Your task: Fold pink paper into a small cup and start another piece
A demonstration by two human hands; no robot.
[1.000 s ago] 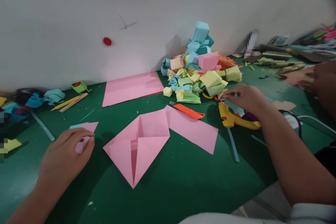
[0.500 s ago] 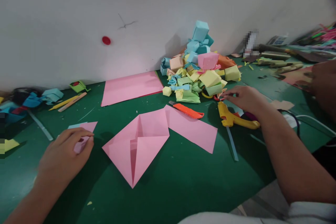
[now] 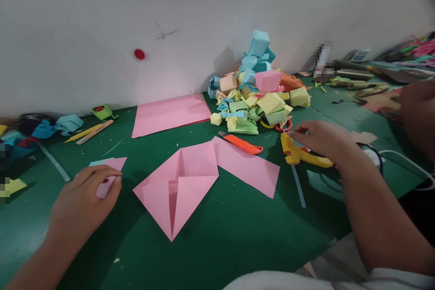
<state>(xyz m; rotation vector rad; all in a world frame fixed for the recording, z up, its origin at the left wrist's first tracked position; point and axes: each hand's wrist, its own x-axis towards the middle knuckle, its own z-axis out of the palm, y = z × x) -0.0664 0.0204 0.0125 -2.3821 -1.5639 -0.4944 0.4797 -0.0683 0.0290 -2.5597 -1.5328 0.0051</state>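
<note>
My left hand (image 3: 84,195) rests on the table at the left, fingers curled over a small pink paper piece (image 3: 117,163) whose corner sticks out past them. A bit of light blue paper shows behind it. My right hand (image 3: 321,140) is just above the yellow glue gun (image 3: 292,149), thumb and fingertips drawn together; whether anything is between them is hidden. Beside those fingertips are the red and yellow handles of scissors (image 3: 283,126). Between my hands lies a folded pink paper (image 3: 197,190), next to a pink strip (image 3: 251,172) with an orange utility knife (image 3: 243,143) on its edge.
A heap of folded paper boxes (image 3: 260,90) stands against the wall. Pink sheets (image 3: 170,115) lie left of it. A yellow pencil (image 3: 83,132) and blue paper scraps (image 3: 70,123) are at the left. Another person's hand (image 3: 419,113) is at the far right, near a white cable (image 3: 404,154).
My right hand has drawn back slightly from the scissors handles toward me and now sits over the glue gun. My left hand stays in place.
</note>
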